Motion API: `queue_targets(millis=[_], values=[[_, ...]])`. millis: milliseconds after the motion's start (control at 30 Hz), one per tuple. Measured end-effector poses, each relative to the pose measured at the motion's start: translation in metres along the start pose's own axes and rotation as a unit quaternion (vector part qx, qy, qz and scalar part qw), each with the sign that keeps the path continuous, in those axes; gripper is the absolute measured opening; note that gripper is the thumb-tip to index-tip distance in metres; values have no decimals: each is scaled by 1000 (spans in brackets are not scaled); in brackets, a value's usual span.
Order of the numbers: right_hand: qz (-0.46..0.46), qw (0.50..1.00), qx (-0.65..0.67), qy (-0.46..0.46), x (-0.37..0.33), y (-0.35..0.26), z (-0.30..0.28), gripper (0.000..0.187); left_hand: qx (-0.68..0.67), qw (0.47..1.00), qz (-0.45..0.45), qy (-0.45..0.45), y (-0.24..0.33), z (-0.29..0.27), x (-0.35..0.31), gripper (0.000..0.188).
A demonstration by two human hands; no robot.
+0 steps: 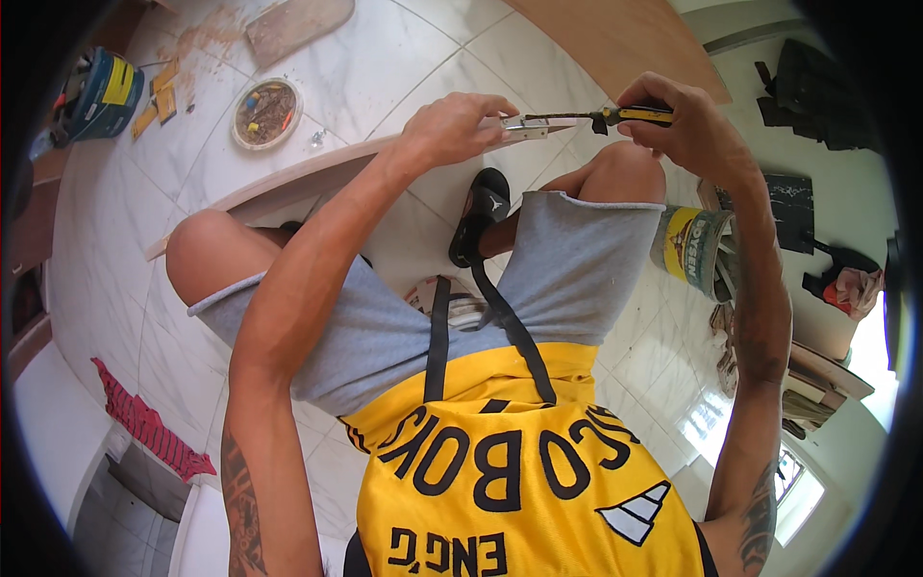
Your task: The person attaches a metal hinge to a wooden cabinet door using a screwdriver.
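Yellow and black, the handle of a screwdriver [642, 115] sits in the right hand [694, 123] at the upper right of the frame, its rear end pinched between thumb and bent fingers. Its dark shaft runs leftward, and the tip lies over the upper edge of a silvery metal piece [529, 131] at upper centre; whether the tip touches it I cannot tell. That metal piece lies just right of the left hand [450, 130], whose fingers curl closed around its left end, with the thumb's hold hidden. A long wooden board [288, 175] reaches from the left side of the frame to beneath the left hand, its pale edge curving, and passes above the bent left knee [213, 252]. Just below the screwdriver handle rises the right knee [625, 171], leaving little room beneath it. Above the hands, white floor tiles [409, 58] show between a round tub [266, 113] at upper left and the edge of a brown panel [625, 43] at upper right.
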State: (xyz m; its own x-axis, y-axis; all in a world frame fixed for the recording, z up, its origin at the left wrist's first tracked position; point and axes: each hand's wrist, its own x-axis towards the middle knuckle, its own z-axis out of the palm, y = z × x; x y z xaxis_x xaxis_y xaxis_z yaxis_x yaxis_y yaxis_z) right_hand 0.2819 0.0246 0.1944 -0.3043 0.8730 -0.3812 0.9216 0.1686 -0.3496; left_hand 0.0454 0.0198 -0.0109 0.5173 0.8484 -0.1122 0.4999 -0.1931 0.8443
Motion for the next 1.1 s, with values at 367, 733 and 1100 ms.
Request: queue_targets(millis=[367, 733, 1100], values=[[-135, 972, -194, -7, 12, 3, -4, 23, -5, 1000, 6, 5, 4, -2, 0, 36], [-94, 980, -168, 49, -24, 10, 27, 25, -17, 1000, 7, 14, 5, -3, -2, 37], [-128, 963, -233, 37, -27, 1, 33, 24, -9, 999, 29, 33, 3, 0, -1, 37]])
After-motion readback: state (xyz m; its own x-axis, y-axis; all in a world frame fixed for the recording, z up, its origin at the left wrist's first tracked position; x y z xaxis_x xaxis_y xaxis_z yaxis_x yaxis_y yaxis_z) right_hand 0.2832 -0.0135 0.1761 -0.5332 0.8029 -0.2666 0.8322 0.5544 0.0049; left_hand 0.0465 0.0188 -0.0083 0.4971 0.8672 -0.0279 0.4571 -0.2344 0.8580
